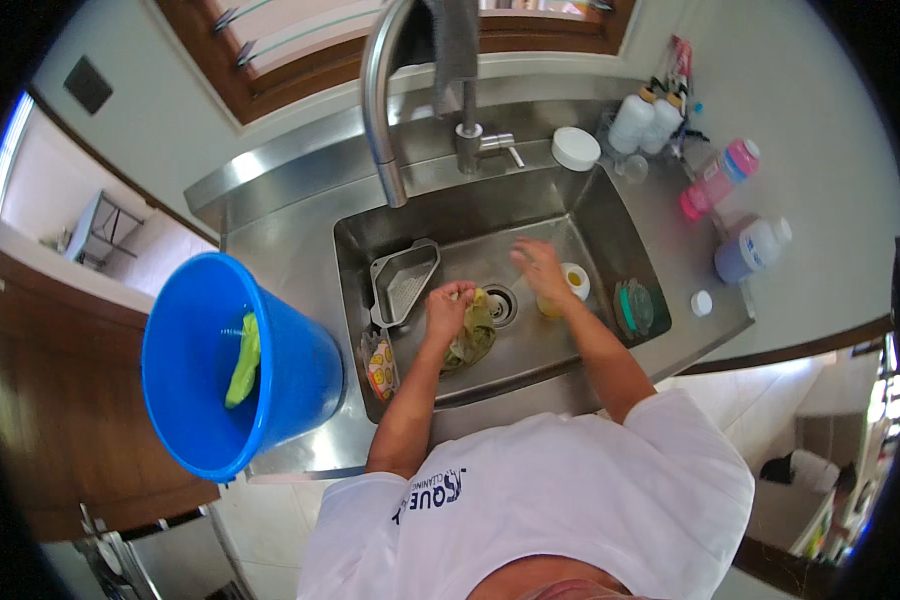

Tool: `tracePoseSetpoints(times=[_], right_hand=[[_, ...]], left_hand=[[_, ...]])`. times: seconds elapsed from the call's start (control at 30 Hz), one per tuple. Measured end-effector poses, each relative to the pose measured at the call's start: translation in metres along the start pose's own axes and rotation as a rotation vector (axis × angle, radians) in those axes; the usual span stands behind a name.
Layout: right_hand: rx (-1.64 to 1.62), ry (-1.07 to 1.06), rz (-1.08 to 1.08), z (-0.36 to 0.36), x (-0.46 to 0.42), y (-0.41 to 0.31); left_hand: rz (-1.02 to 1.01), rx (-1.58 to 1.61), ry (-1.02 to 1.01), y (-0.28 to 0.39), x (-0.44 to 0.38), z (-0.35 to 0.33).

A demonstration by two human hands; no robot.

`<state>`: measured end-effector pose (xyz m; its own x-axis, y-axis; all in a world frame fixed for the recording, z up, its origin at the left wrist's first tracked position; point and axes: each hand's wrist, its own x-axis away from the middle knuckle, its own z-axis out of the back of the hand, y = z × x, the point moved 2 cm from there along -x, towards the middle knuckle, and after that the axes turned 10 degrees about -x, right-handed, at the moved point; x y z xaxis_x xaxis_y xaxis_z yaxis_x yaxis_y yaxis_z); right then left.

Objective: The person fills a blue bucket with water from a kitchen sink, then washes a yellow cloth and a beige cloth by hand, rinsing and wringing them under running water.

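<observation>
My left hand [451,309] pinches a wet olive-green cloth [474,336] at its upper edge. The cloth hangs bunched over the sink floor, left of the drain [501,305]. My right hand [540,268] is raised over the sink with its fingers apart and nothing in them. Under and beside that wrist stands an uncapped container [576,280] with a white top and yellow contents; my forearm hides part of it. All of this is inside a stainless steel sink [450,234].
A blue bucket [307,367] with a lime-green cloth [246,360] inside stands left. The sink holds a corner strainer [406,289], a patterned sponge [382,369] and a green scrubber [634,309]. The faucet [392,184] overhangs it. Pink [720,178] and violet bottles [752,250] stand right.
</observation>
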<state>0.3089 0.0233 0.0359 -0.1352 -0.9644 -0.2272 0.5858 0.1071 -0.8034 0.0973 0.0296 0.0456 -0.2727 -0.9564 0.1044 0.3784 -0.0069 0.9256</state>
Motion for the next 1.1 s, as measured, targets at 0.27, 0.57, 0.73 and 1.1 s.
tracePoseSetpoints(times=[0.27, 0.57, 0.73, 1.1], right_hand=[[-1.354, -0.23, -0.912, -0.104, 0.015, -0.022], [-0.241, 0.087, -0.079, -0.153, 0.047, -0.079], [-0.289, 0.07, -0.424, -0.13, 0.03, -0.04], [-0.18, -0.28, -0.246, -0.13, 0.024, 0.023]], left_hand=[[0.214, 0.677, 0.112, -0.003, -0.012, 0.042], [0.834, 0.965, 0.004, -0.107, -0.003, -0.027], [0.739, 0.898, -0.1, -0.115, -0.002, -0.06], [0.711, 0.917, -0.15, -0.022, -0.009, -0.013]])
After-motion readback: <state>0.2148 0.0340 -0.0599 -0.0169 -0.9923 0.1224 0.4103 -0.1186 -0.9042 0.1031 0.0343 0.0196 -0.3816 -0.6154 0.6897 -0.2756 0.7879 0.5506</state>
